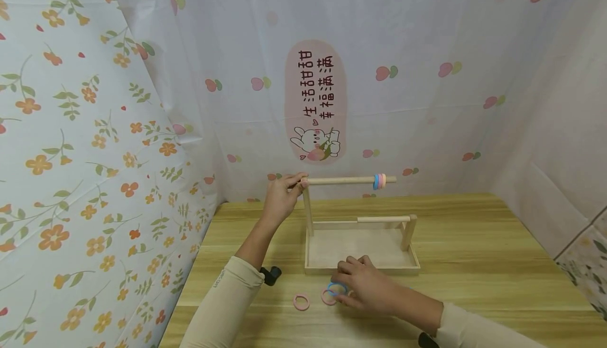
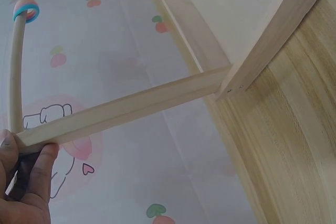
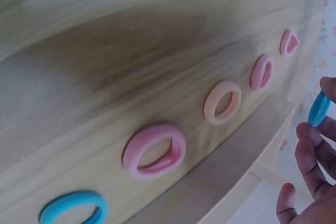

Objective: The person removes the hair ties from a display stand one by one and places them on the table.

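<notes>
My left hand (image 1: 281, 197) grips the top of the tall left post of a wooden rack, thumb and fingers on either side of the post (image 2: 126, 107) in the left wrist view. From that post a round rod (image 1: 341, 181) runs right, bearing blue, pink and peach hair ties (image 1: 379, 181) near its free end. In front of the rack's tray, my right hand (image 1: 367, 287) pinches a blue hair tie (image 3: 318, 109) between thumb and fingertips. Other hair ties lie in a row on the table: a blue one (image 3: 73, 200), a peach one (image 3: 210, 103) and several pink ones (image 3: 181, 145).
The rack's shallow wooden tray (image 1: 362, 271) stands on the wood-grain table (image 1: 464, 253). A shorter post (image 1: 409, 233) on its right carries a lower rod (image 1: 383, 219). Patterned cloth (image 1: 427, 116) hangs behind. A black piece (image 1: 271, 276) shows beside the left sleeve.
</notes>
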